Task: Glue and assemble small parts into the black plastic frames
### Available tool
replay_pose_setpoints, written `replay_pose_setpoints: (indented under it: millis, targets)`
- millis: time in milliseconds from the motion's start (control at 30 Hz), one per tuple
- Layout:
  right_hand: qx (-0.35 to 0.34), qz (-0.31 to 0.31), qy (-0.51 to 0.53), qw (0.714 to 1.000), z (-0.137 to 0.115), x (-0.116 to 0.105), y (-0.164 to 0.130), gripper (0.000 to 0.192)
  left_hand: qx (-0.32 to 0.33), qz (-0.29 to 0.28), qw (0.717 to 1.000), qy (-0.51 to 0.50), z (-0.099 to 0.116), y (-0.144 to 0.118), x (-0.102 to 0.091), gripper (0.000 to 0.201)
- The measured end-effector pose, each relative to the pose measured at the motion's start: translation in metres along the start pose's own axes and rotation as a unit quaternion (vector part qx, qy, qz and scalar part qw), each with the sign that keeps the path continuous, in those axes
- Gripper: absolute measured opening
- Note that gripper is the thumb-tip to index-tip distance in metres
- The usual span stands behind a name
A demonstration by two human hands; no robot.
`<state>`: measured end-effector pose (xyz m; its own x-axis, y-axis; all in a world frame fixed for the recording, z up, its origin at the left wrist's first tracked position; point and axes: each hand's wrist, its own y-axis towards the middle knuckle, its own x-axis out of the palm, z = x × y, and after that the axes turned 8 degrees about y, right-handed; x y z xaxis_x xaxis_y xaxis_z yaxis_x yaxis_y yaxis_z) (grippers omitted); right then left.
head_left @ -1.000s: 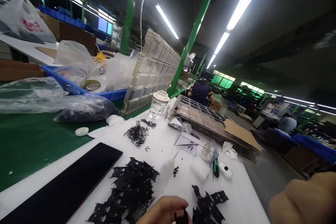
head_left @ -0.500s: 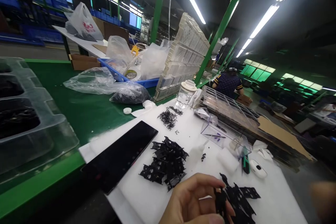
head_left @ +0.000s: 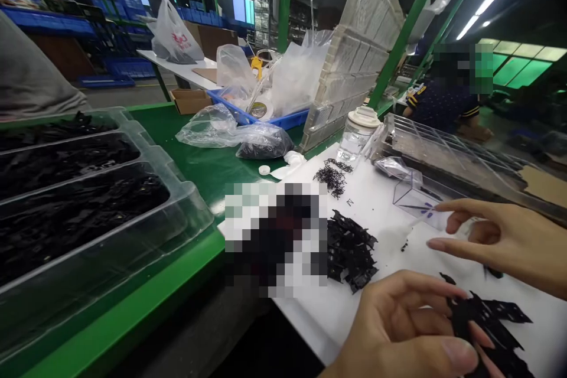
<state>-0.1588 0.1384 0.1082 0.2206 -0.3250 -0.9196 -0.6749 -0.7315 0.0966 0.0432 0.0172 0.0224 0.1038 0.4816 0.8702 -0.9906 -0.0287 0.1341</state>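
Your left hand (head_left: pixel 398 331) pinches a flat black part (head_left: pixel 482 322) at the bottom right; your right hand (head_left: pixel 500 242) hovers open, holding nothing.

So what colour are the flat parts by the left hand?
Black flat parts, clearest in the head view.

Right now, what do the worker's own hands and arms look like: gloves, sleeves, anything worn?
Both are bare: no gloves, rings or watch visible. The left hand shows short, plain nails. The right hand runs out of frame at the wrist with no sleeve visible; nails unpainted too.
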Motion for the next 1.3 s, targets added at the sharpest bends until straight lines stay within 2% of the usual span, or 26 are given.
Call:
replay_pose_setpoints:
  millis: [67,133,167,267,400,633,800,900,1000,1100,1200,1300]
  targets:
    - [0.041,-0.064,0.015,0.997,-0.004,0.007,0.002,0.062,-0.001,-0.005,1.0,0.0,0.001,-0.002,0.001,0.044]
    - [0.032,-0.119,0.047,0.991,-0.015,0.014,0.007,0.067,0.001,-0.001,1.0,-0.009,0.001,-0.003,0.001,0.044]
    - [0.01,-0.139,0.064,0.988,-0.02,0.017,0.01,0.065,0.001,0.002,1.0,-0.013,0.002,-0.004,0.002,0.044]
    - [-0.037,-0.163,0.103,0.98,-0.032,0.026,0.019,0.043,-0.002,-0.001,1.0,-0.019,0.004,-0.007,0.003,0.042]
    - [-0.041,-0.149,0.14,0.978,-0.039,0.033,0.023,0.028,0.0,-0.008,1.0,-0.023,0.006,-0.009,0.001,0.042]
    - [-0.02,-0.152,0.14,0.978,-0.033,0.031,0.022,0.034,0.021,-0.002,1.0,-0.004,0.003,-0.003,-0.008,0.04]
    - [-0.034,-0.02,0.1,0.994,-0.018,0.037,0.027,0.043,-0.036,0.037,0.999,0.015,0.006,-0.005,-0.002,0.043]
    - [-0.025,0.017,0.068,0.997,-0.013,0.049,0.033,0.045,-0.051,0.048,0.997,0.02,0.007,-0.005,-0.001,0.046]
    - [-0.016,0.026,0.053,0.998,-0.012,0.058,0.038,0.046,-0.048,0.035,0.998,0.023,0.008,-0.002,-0.004,0.047]
    - [-0.006,0.026,0.052,0.998,-0.015,0.058,0.04,0.044,-0.023,0.03,0.999,0.025,0.011,0.001,-0.007,0.045]
    - [0.007,0.013,0.052,0.999,-0.02,0.052,0.039,0.039,-0.018,0.076,0.996,0.042,0.015,0.0,-0.005,0.037]
    - [0.022,-0.003,0.058,0.998,-0.025,0.048,0.038,0.034,-0.04,0.102,0.992,0.058,0.019,-0.001,-0.002,0.026]
